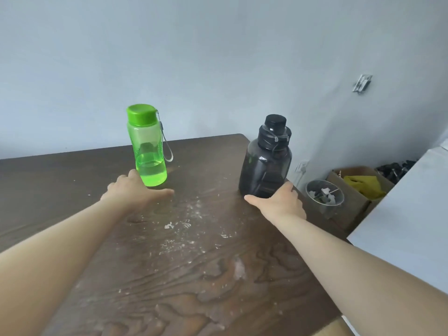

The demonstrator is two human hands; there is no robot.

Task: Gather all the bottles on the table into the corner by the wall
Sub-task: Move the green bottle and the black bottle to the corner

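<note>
Hands reach forward over the wooden table (72,170). Left hand (135,190) cups the base of the upright green bottle (146,146), fingers spread, not clamped. Right hand (282,202) likewise rests open against the dark smoky bottle (266,163) near the table's far right corner.

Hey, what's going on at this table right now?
A person is reaching with both bare hands toward two upright bottles on a dark wooden table. The left hand is open around the base of the green bottle, which holds a little liquid. The right hand is at the base of the black bottle, near the table's far right corner by the wall. Neither bottle is lifted.
</note>
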